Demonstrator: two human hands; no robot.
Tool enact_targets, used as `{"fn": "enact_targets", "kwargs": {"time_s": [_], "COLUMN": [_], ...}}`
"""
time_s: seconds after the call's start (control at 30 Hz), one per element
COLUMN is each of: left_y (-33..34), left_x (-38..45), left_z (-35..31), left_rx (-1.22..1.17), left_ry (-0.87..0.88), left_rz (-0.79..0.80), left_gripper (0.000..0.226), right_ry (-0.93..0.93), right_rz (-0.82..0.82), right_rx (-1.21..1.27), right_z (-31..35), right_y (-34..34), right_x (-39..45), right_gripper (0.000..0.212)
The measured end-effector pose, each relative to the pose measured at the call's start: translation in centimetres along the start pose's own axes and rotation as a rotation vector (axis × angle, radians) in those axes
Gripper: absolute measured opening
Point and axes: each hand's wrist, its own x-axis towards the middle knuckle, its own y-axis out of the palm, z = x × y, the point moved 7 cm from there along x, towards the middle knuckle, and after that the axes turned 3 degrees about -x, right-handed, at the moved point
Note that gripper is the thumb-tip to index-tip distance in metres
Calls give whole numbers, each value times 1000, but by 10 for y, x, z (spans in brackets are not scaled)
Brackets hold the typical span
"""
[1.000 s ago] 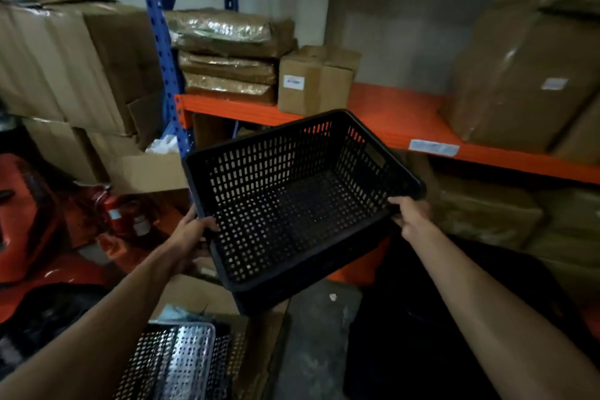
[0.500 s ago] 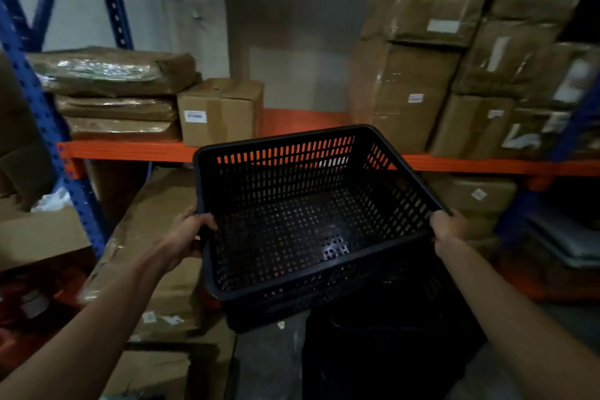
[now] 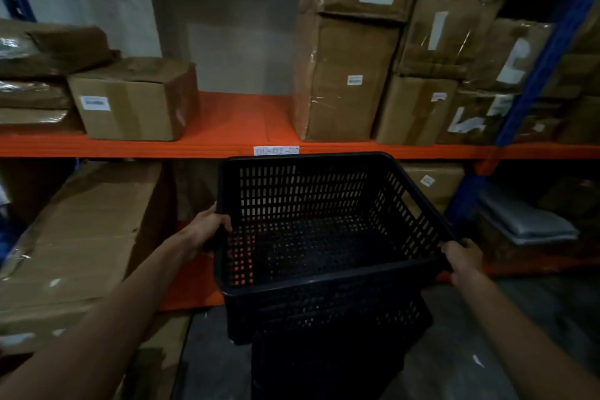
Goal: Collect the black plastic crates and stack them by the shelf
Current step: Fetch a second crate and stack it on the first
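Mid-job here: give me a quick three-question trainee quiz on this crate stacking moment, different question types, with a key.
1. True or false: both the left hand and the right hand grip the rim of the black crate.
2. What lies directly below the held crate? A) a cardboard box B) another black crate C) a metal tray
3. Fill in: the white label is stuck on the front edge of the ____ shelf beam.

Key: 1 true; 2 B; 3 orange

Labels on boxes [image 3: 354,79], shelf beam tag [image 3: 276,150]: print illegible
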Motion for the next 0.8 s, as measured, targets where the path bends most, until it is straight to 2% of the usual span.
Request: {"fn": "enact_targets", "kwargs": {"time_s": [0.2, 0.3, 0.43, 0.53, 0.67, 0.8], "left_y": [47, 51, 52, 56, 65, 62], "left_x": [32, 46, 54, 61, 72, 94], "left_z": [4, 8, 9, 4, -4, 6], "left_rx": [37, 96, 175, 234, 328, 409], "left_ry": [22, 49, 54, 81, 114, 99], "left_rz": [-14, -65, -117, -124, -108, -116], "left_gripper": [58, 41, 35, 31, 30, 40], "right_ry": [10, 13, -5, -34, -38, -43], "right_rz": [29, 80, 117, 102, 41, 68], "right_rx": [-57, -101, -122, -126, -103, -151], "right_z": [-10, -16, -15, -18, -28, -26], "right_y": [-14, -10, -10, -13, -22, -24], "right_x": [42, 52, 57, 62, 67, 72], "right_gripper": [24, 34, 23, 25, 26, 31]}}
